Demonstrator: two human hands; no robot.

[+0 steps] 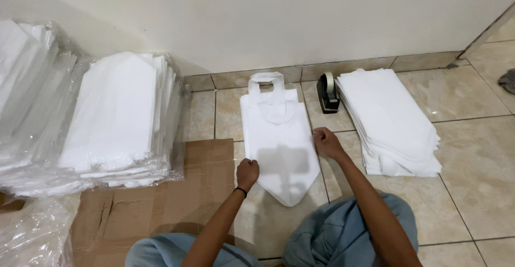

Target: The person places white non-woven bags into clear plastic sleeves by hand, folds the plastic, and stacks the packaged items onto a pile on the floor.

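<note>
A small stack of white non-woven bags (pixel 276 133) with loop handles lies flat on the tiled floor in front of me, its folded bottom pointing toward me. My left hand (pixel 247 172) is closed on the stack's lower left edge. At the right edge, my right hand (pixel 326 141) pinches the bag fabric with its fingertips. Both forearms reach out over my knees, which are in blue trousers.
A taller pile of folded white bags (pixel 390 118) lies to the right, with a black tape dispenser (pixel 327 93) beside it near the wall. Plastic-wrapped bundles of white bags (pixel 118 119) sit at left on flattened cardboard (pixel 161 197).
</note>
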